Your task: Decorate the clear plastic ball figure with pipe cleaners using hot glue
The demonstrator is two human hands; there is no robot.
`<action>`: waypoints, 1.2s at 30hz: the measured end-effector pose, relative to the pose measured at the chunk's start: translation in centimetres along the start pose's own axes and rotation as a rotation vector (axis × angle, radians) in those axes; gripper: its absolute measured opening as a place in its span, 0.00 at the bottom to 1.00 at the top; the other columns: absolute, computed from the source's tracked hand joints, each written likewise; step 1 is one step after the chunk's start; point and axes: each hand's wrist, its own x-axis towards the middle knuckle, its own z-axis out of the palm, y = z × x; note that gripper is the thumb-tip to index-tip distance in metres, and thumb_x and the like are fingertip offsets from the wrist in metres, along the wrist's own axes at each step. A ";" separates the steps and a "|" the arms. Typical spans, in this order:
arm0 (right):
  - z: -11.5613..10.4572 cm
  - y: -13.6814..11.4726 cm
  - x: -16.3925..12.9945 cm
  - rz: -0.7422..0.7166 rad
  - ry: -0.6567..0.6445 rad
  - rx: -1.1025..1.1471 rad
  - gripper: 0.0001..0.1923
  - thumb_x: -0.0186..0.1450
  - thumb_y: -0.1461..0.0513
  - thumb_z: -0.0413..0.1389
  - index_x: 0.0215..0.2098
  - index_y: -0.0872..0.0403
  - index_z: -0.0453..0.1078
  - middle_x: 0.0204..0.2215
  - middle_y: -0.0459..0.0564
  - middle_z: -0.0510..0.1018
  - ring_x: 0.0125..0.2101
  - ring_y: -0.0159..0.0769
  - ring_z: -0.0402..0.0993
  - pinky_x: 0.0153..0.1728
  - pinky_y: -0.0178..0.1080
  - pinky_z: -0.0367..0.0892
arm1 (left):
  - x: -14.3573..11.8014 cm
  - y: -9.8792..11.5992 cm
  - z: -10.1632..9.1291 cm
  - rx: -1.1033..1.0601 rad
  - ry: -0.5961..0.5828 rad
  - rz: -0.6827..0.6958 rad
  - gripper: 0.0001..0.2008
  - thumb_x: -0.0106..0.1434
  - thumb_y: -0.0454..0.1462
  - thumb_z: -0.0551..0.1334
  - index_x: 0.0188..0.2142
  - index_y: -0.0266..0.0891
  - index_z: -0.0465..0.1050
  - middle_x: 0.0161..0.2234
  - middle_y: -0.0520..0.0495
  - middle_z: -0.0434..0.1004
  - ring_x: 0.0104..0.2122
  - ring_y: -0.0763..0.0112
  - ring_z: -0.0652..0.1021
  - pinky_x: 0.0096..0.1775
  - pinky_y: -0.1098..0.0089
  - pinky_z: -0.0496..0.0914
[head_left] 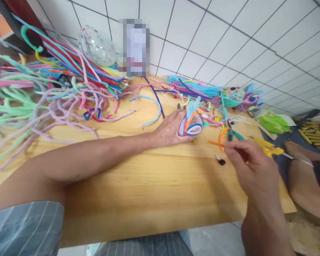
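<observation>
Orange stem — seemingly in right fingers

On your table a heap of loose pipe cleaners sprawls at the far left. A clear glass bowl sits behind it, and a yellow glue gun lies near the right edge.

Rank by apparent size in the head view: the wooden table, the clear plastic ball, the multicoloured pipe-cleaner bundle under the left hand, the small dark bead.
1. Light wooden table.
2. Clear speckled plastic ball.
3. Multicoloured pipe-cleaner bundle, though it is nearer the camera than the ball, so their order is unsure.
4. Small dark bead.
</observation>
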 end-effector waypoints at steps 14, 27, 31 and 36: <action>4.7 0.9 5.5 -0.249 -0.093 -0.080 0.06 0.71 0.56 0.62 0.39 0.47 0.78 0.31 0.47 0.76 0.32 0.38 0.70 0.34 0.42 0.65 | 0.2 0.2 0.0 -0.032 -0.010 0.002 0.41 0.58 0.53 0.75 0.62 0.39 0.62 0.60 0.31 0.72 0.63 0.41 0.72 0.63 0.39 0.71; 5.4 1.1 5.9 -0.247 -0.089 -0.111 0.07 0.72 0.55 0.61 0.39 0.48 0.78 0.33 0.47 0.77 0.32 0.37 0.69 0.36 0.42 0.66 | 0.0 0.2 0.1 -0.030 -0.004 0.005 0.41 0.59 0.53 0.74 0.63 0.41 0.60 0.61 0.31 0.71 0.65 0.42 0.72 0.63 0.41 0.70; 5.5 1.1 5.9 -0.256 -0.073 -0.123 0.06 0.71 0.55 0.62 0.38 0.48 0.77 0.32 0.47 0.76 0.33 0.38 0.70 0.35 0.42 0.66 | 0.0 0.2 0.0 -0.038 -0.012 0.012 0.41 0.59 0.53 0.74 0.63 0.41 0.60 0.63 0.31 0.70 0.66 0.42 0.71 0.64 0.40 0.70; 5.7 1.0 6.0 -0.304 -0.049 -0.117 0.05 0.71 0.57 0.61 0.37 0.48 0.77 0.33 0.47 0.76 0.32 0.37 0.71 0.35 0.41 0.66 | 0.0 0.5 -0.4 -0.022 -0.033 0.008 0.43 0.58 0.56 0.74 0.63 0.38 0.60 0.64 0.28 0.69 0.66 0.40 0.71 0.65 0.41 0.69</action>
